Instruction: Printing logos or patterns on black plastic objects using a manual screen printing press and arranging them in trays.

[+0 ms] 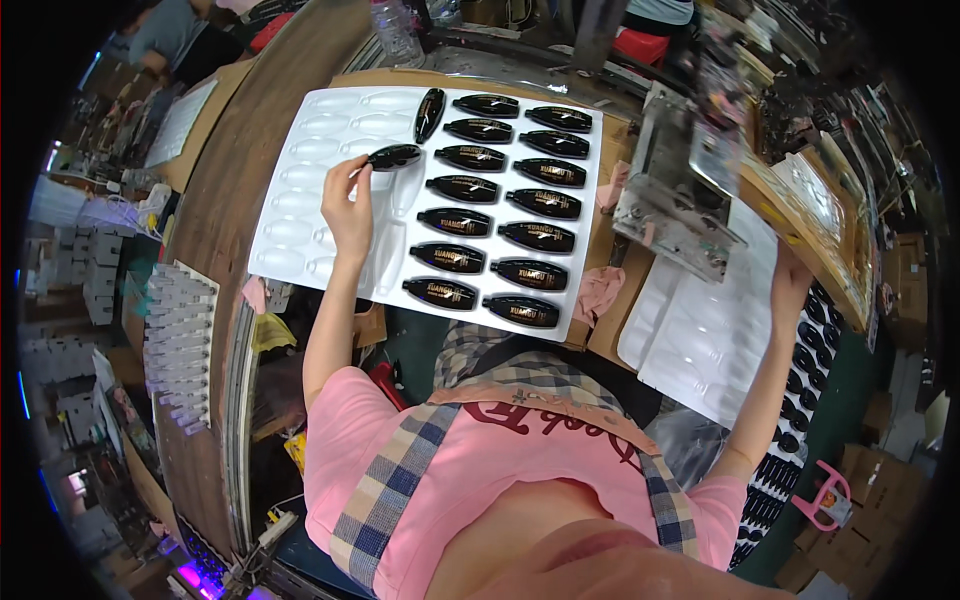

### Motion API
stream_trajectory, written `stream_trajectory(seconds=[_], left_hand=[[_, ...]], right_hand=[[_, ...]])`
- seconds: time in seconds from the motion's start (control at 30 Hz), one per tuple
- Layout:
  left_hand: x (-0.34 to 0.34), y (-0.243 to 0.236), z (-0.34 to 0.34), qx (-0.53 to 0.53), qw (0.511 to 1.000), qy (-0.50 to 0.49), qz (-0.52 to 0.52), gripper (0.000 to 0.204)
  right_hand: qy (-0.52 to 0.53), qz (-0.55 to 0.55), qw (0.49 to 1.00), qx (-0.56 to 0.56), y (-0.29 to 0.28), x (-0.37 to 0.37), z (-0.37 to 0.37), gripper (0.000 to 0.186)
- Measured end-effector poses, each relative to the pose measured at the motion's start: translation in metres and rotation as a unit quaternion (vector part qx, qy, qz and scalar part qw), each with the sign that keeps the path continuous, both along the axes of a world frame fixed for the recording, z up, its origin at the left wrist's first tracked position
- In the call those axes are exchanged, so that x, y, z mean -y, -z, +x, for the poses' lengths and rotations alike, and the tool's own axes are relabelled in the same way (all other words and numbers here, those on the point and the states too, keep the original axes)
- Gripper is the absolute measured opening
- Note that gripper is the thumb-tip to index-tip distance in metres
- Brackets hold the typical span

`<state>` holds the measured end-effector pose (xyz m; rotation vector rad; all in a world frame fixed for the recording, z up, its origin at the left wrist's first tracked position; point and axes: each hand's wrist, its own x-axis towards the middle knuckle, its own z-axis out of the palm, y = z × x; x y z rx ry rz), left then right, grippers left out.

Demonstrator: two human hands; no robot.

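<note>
My left hand (pixel 349 208) pinches one end of a glossy black spindle-shaped shell (pixel 395 157), held over the white molded tray (pixel 300 180). More black shells (pixel 465 188) with gold printing lie in two columns on the tray's right side. One unmarked-looking black shell (pixel 430 115) stands lengthwise near the tray's far edge, close to the held one. At the right, my right hand (pixel 792 285) is at the near edge of a wooden-framed screen (pixel 815 235). Its fingertips are hidden there, so I cannot see whether they grip the frame.
A metal fixture (pixel 680 180) stands right of the tray. Beyond it lies a second white tray (pixel 690 325), with pink cloths (pixel 600 292) between. More black parts (pixel 815 350) fill a rack at the far right. A clear bottle (pixel 397 35) stands at the back.
</note>
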<state>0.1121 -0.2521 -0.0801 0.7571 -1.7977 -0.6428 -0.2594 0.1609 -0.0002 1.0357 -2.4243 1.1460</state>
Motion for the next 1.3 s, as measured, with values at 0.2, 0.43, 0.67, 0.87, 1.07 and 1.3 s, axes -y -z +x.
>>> stream_trajectory(seconds=[0.2,0.43,0.67,0.87,1.07,1.3], left_hand=[[-0.035,0.023,0.012,0.087,0.994,-0.004,-0.062,0.012],[-0.046,0.025,0.016,0.210,0.976,0.005,-0.064,0.009],[-0.056,-0.027,-0.030,0.090,0.982,0.092,-0.141,0.011],[-0.091,-0.100,-0.169,0.178,0.912,0.361,-0.077,0.020],[-0.083,-0.074,-0.271,0.015,0.912,0.313,-0.265,0.016],[-0.041,-0.102,-0.222,-0.068,0.864,0.434,0.246,0.016]], right_hand=[[0.159,0.262,0.912,-0.273,0.032,-0.070,-0.053,0.048],[0.310,0.403,0.855,-0.103,0.035,-0.103,-0.067,0.047],[0.259,0.183,0.948,-0.034,0.036,-0.117,-0.072,0.049],[0.036,-0.049,0.974,0.220,-0.014,-0.061,0.004,0.035],[-0.126,-0.065,0.974,0.174,-0.043,0.011,0.063,0.033],[-0.141,0.057,0.986,0.067,-0.050,0.096,0.082,0.031]])
